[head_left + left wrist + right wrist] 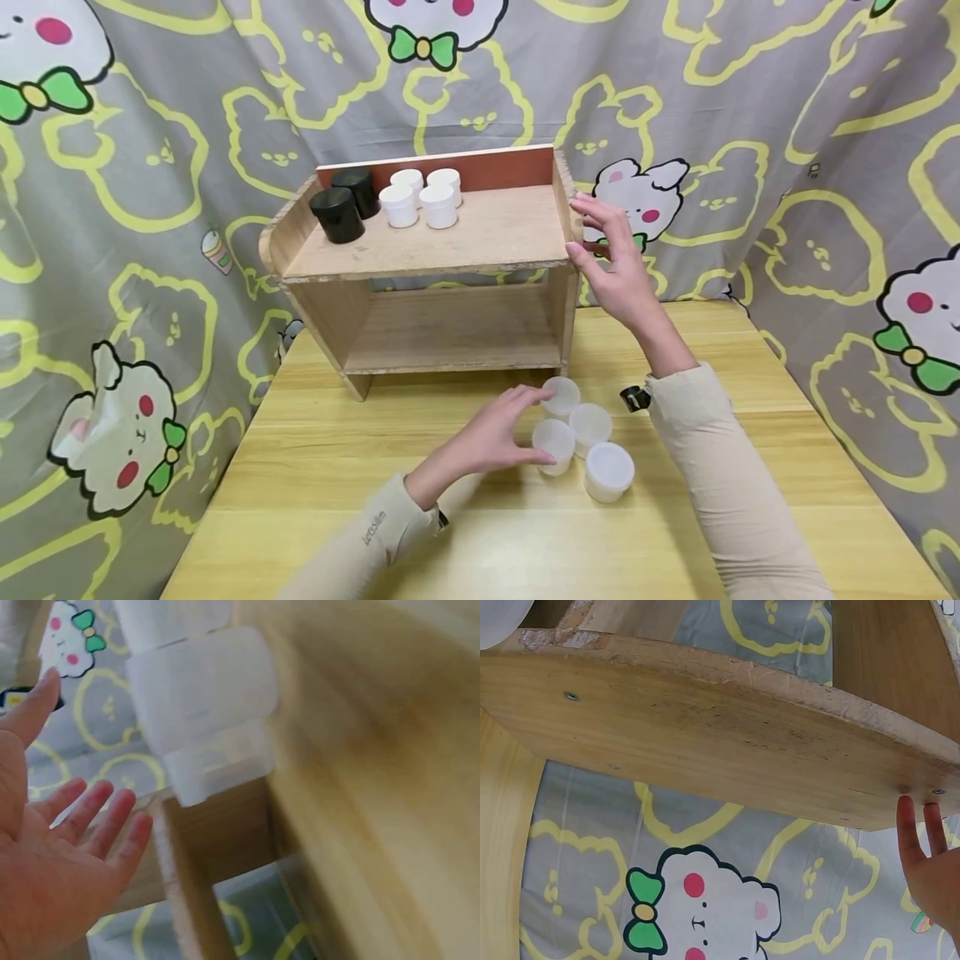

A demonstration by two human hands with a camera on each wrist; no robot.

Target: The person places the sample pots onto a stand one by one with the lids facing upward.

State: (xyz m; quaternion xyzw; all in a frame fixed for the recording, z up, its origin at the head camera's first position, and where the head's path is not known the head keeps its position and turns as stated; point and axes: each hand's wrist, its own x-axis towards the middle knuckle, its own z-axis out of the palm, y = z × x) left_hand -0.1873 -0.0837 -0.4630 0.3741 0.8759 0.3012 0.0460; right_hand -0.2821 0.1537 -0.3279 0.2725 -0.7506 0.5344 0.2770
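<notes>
Curtain (712, 112) covers the back and both sides: grey cloth, yellow outline critters, white ones with green bows. Table (285, 467) below, light wood grain. Shelf (502, 221) stands on it toward the back: two levels, rounded side panels, rust-red strip behind the top level. Beige sleeves (742, 492) run in from the bottom edge.

Right hand (618, 271) is up at the shelf's right side panel. Fingers extended, not wrapped round anything. Right wrist view puts two fingertips at the panel's outer face; head view puts the thumb by its front edge.

Left hand (487, 437) is low over the table, thumb and fingers spread apart, gripping nothing. It sits at the left side of four tubs (609, 475); in head view its thumb overlaps the nearest one. Left wrist view is blurry on the tubs, so can't confirm contact.

Tubs: whitish, translucent, flat round tops, all upright. They're on the table in a close cluster, in front of the shelf's right end, between the two forearms.

Two black cups (337, 217) on the top level, left end, one behind the other. Four smaller white cups (438, 208) just right of those, two by two.
</notes>
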